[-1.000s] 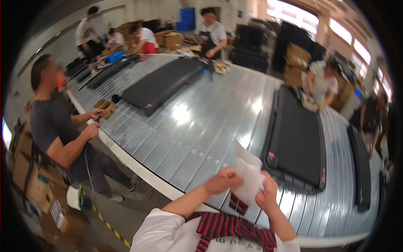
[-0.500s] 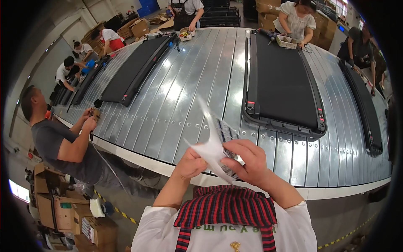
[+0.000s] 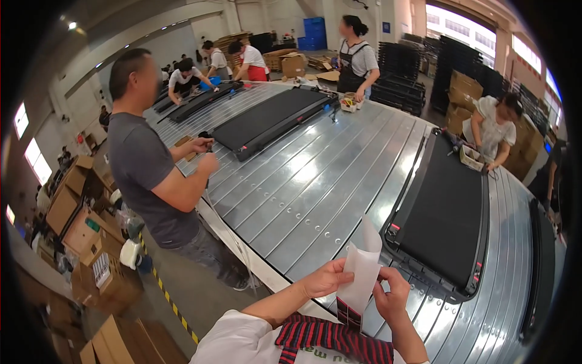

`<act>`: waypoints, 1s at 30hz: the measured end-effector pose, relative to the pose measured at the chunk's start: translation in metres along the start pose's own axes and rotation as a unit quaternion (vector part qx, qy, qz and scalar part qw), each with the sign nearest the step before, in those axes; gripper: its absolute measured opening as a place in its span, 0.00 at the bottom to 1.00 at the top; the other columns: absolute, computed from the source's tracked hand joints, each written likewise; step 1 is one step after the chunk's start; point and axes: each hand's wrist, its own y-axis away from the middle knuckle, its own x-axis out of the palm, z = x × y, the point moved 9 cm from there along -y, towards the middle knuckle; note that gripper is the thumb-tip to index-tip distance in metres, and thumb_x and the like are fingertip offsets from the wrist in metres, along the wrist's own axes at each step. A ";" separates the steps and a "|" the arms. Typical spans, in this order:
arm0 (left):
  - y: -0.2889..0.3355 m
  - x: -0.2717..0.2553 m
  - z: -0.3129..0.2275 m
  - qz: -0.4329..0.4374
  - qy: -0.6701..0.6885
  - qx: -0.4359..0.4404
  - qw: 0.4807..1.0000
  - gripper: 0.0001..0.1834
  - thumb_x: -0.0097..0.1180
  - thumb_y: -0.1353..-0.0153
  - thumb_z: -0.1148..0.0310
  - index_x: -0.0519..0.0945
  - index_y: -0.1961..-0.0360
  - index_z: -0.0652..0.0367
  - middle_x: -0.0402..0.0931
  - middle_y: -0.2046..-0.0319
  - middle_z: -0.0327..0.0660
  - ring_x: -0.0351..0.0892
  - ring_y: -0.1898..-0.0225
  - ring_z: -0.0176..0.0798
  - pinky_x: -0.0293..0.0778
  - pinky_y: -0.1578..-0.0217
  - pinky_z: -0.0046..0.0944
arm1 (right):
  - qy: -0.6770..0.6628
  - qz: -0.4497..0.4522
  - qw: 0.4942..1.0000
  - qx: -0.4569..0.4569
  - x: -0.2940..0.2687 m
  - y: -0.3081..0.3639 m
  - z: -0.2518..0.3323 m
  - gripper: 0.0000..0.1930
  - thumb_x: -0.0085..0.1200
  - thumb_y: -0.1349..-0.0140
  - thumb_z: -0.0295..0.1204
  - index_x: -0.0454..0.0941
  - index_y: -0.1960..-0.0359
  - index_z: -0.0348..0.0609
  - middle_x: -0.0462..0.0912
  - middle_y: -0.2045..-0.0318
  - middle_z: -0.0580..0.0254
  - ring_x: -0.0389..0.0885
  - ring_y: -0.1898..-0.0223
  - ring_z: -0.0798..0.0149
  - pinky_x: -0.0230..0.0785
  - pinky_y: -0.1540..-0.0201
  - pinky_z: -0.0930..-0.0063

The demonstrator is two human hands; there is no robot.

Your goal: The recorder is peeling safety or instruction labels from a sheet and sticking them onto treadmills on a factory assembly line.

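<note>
In front of my chest I hold a white sheet (image 3: 361,279) upright, its top end curling and split into two flaps. Dark labels with red edges (image 3: 350,313) show at its lower end, close to my striped apron. My left hand (image 3: 329,278) pinches the sheet's left edge between thumb and fingers. On the other side, my right hand (image 3: 393,293) has its fingers bent in and its thumb and fingertips at the sheet's right edge. The sheet hides part of both grips. Below it lies the slatted metal table (image 3: 297,239).
A black flat treadmill-like unit (image 3: 442,206) lies to the right; another (image 3: 267,124) is farther left. At my left a person in a grey shirt (image 3: 142,151) works at the table edge. Across stand people near small baskets (image 3: 471,159). Cardboard boxes (image 3: 100,273) crowd the left floor.
My view has swung left, so the scene has shifted right. The sheet, blurred and tilted before, is now steadier and more upright. My hands still hold it.
</note>
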 end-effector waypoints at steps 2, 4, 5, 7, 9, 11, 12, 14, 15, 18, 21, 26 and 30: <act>-0.002 0.006 -0.007 -0.010 -0.004 0.012 1.000 0.23 0.49 0.43 0.72 0.61 0.46 0.61 0.66 0.51 0.42 0.66 0.49 0.37 0.61 0.47 0.39 | 0.000 0.000 1.000 0.018 0.000 -0.002 -0.008 0.09 0.55 0.56 0.16 0.74 0.70 0.35 0.77 0.76 0.56 0.75 0.77 0.63 0.67 0.72 0.77; -0.007 0.007 -0.015 -0.017 -0.008 0.018 1.000 0.21 0.49 0.42 0.71 0.63 0.47 0.61 0.68 0.53 0.39 0.68 0.51 0.33 0.63 0.49 0.36 | 0.000 -0.010 1.000 0.014 -0.002 -0.005 -0.013 0.09 0.55 0.55 0.16 0.74 0.70 0.35 0.77 0.77 0.57 0.75 0.78 0.65 0.67 0.73 0.77; -0.010 0.009 -0.019 -0.007 -0.024 0.014 1.000 0.21 0.49 0.42 0.69 0.63 0.48 0.61 0.69 0.54 0.39 0.68 0.52 0.33 0.63 0.49 0.35 | 0.000 -0.026 1.000 0.015 -0.006 -0.006 -0.015 0.08 0.54 0.55 0.17 0.74 0.70 0.35 0.77 0.78 0.58 0.75 0.78 0.67 0.67 0.73 0.78; -0.015 0.011 -0.027 0.010 -0.044 0.009 0.999 0.21 0.50 0.43 0.67 0.64 0.48 0.61 0.69 0.54 0.38 0.68 0.52 0.32 0.63 0.50 0.35 | -0.025 -0.023 0.998 0.051 -0.005 -0.007 -0.025 0.06 0.53 0.52 0.17 0.73 0.70 0.35 0.76 0.79 0.60 0.74 0.78 0.69 0.66 0.73 0.80; -0.019 0.009 -0.035 0.011 -0.050 0.005 0.999 0.21 0.51 0.43 0.65 0.65 0.49 0.61 0.69 0.55 0.38 0.68 0.52 0.31 0.64 0.51 0.34 | -0.047 -0.027 0.995 0.086 0.000 -0.009 -0.033 0.05 0.53 0.50 0.18 0.73 0.71 0.34 0.76 0.80 0.62 0.74 0.78 0.72 0.65 0.74 0.81; -0.023 0.003 -0.035 0.003 -0.056 0.014 0.998 0.20 0.51 0.43 0.66 0.66 0.50 0.61 0.70 0.56 0.38 0.69 0.54 0.31 0.65 0.52 0.34 | -0.151 -0.033 0.972 0.177 0.007 -0.004 -0.050 0.02 0.51 0.47 0.20 0.72 0.72 0.34 0.75 0.80 0.66 0.73 0.78 0.76 0.64 0.74 0.85; -0.026 -0.002 -0.038 -0.012 -0.061 0.025 0.998 0.19 0.51 0.43 0.66 0.66 0.51 0.61 0.71 0.57 0.38 0.70 0.56 0.31 0.66 0.54 0.33 | -0.162 -0.051 0.971 0.167 0.007 -0.008 -0.049 0.03 0.49 0.44 0.22 0.72 0.73 0.35 0.75 0.80 0.66 0.72 0.79 0.77 0.64 0.75 0.86; -0.036 -0.018 -0.040 -0.061 -0.057 0.050 0.995 0.18 0.51 0.43 0.67 0.67 0.53 0.62 0.72 0.59 0.39 0.71 0.58 0.31 0.68 0.56 0.33 | -0.200 -0.104 0.956 0.190 -0.002 -0.007 -0.065 0.04 0.48 0.43 0.24 0.71 0.73 0.35 0.74 0.80 0.66 0.71 0.80 0.77 0.64 0.75 0.85; -0.039 -0.032 -0.046 -0.117 -0.055 0.078 0.989 0.17 0.51 0.43 0.67 0.68 0.54 0.63 0.73 0.60 0.39 0.72 0.61 0.31 0.69 0.58 0.32 | -0.243 -0.153 0.935 0.211 -0.011 -0.004 -0.074 0.05 0.47 0.42 0.25 0.71 0.74 0.36 0.74 0.81 0.66 0.70 0.81 0.77 0.64 0.76 0.85; -0.044 -0.054 -0.064 -0.176 -0.082 0.106 0.975 0.14 0.50 0.44 0.72 0.69 0.57 0.64 0.74 0.62 0.41 0.74 0.62 0.31 0.70 0.60 0.33 | -0.188 -0.215 0.940 0.185 -0.032 -0.010 -0.056 0.06 0.46 0.42 0.25 0.70 0.75 0.37 0.73 0.81 0.68 0.69 0.81 0.78 0.64 0.77 0.85; -0.056 -0.056 -0.051 -0.180 -0.175 0.097 0.963 0.14 0.54 0.46 0.67 0.71 0.61 0.65 0.75 0.67 0.40 0.73 0.67 0.29 0.70 0.65 0.29 | 0.031 -0.201 0.972 0.113 -0.031 -0.011 -0.044 0.04 0.49 0.46 0.23 0.70 0.77 0.37 0.72 0.82 0.65 0.69 0.82 0.73 0.63 0.78 0.80; -0.075 -0.049 -0.022 -0.123 -0.226 0.045 0.965 0.16 0.59 0.49 0.66 0.72 0.63 0.64 0.75 0.68 0.38 0.71 0.68 0.27 0.69 0.67 0.28 | 0.287 -0.018 0.952 -0.101 0.047 -0.024 0.017 0.05 0.55 0.55 0.24 0.73 0.75 0.39 0.75 0.78 0.57 0.73 0.77 0.57 0.66 0.76 0.69; -0.073 -0.056 -0.028 -0.108 -0.187 0.040 0.976 0.19 0.61 0.51 0.61 0.73 0.65 0.64 0.74 0.69 0.38 0.71 0.69 0.26 0.68 0.68 0.28 | 0.262 0.095 0.959 -0.041 0.072 -0.028 0.016 0.07 0.56 0.54 0.27 0.74 0.71 0.43 0.76 0.75 0.59 0.74 0.75 0.58 0.67 0.74 0.67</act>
